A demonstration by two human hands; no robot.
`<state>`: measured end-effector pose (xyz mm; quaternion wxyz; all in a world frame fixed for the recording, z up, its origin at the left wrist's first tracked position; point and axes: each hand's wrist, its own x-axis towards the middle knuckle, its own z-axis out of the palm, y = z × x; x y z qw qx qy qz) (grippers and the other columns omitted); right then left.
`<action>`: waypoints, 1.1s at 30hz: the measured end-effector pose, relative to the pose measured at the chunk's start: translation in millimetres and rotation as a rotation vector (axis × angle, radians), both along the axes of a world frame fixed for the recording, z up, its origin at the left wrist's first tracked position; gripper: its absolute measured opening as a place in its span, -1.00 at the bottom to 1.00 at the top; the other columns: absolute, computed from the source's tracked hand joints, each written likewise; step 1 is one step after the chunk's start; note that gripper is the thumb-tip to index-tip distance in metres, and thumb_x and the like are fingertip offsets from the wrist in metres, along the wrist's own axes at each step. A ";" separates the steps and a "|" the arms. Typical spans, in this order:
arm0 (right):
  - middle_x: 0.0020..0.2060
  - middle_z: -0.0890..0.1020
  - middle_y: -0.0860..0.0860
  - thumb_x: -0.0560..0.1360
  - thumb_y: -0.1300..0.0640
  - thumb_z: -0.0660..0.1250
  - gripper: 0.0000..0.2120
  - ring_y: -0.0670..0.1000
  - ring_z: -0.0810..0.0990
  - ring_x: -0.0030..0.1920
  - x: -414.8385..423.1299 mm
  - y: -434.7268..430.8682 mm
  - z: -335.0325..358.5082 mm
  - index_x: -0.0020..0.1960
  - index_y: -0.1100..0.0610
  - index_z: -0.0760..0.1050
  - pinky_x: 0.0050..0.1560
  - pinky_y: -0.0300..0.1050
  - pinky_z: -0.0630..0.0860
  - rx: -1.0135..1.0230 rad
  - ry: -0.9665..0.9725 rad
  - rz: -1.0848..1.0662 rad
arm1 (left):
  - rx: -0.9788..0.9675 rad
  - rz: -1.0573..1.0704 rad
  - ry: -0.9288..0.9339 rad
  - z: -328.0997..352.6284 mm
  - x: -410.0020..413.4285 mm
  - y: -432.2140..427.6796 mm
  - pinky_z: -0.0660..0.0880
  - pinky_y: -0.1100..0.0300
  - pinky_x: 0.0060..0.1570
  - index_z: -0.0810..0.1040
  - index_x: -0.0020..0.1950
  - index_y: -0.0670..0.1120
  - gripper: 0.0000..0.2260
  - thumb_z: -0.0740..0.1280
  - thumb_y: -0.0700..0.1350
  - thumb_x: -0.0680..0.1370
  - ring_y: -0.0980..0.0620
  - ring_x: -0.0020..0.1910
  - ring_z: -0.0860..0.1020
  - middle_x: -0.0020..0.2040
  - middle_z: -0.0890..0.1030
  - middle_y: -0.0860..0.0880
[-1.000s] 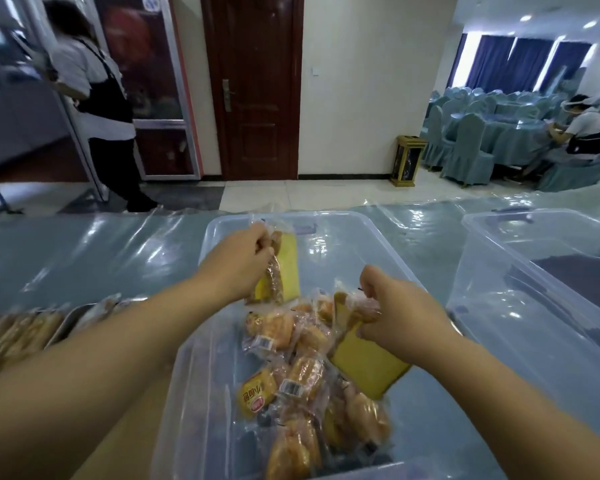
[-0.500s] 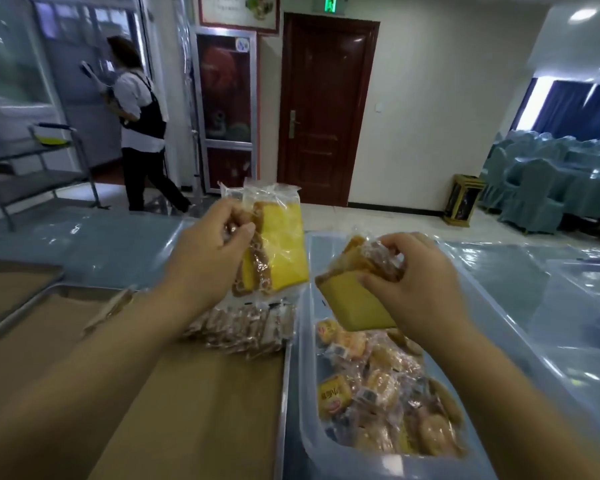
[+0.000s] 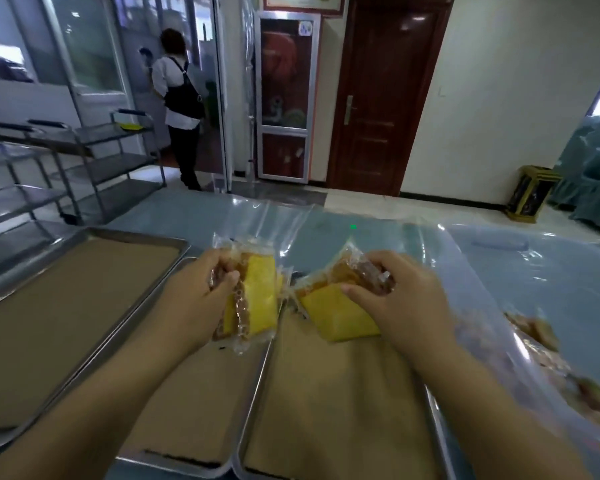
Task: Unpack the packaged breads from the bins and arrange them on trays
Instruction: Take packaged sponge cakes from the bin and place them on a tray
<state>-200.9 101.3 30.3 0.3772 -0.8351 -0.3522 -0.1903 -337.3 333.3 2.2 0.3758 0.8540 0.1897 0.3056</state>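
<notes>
The left hand (image 3: 196, 299) pinches a packaged bread (image 3: 253, 299) above the middle tray (image 3: 257, 375). The right hand (image 3: 399, 306) grips another packaged bread (image 3: 340, 313) above the right tray (image 3: 433, 420), beside the bin (image 3: 520, 327).

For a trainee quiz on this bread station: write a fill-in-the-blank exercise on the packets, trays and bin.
1. The left hand grips one clear-wrapped bread packet, the right hand a second packet; both hold ___ bread with brown crust.
2. ___ shallow steel trays lie side by side below the hands.
3. Each tray is lined with ___ paper.
4. The clear plastic bin stands to the trays' ___.
Missing words: yellow; three; brown; right.
</notes>
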 end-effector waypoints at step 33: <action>-0.03 0.47 -0.32 0.32 -0.15 0.47 -0.43 -0.20 0.52 0.01 10.8 319.9 -172.2 0.12 -0.34 0.15 -0.01 -0.21 0.55 -0.063 0.678 0.079 | -0.184 -0.053 0.406 -141.2 78.4 259.8 0.46 0.20 -0.32 0.44 -0.24 0.17 -0.88 0.29 0.02 0.50 0.19 -0.34 0.51 -0.31 0.53 0.09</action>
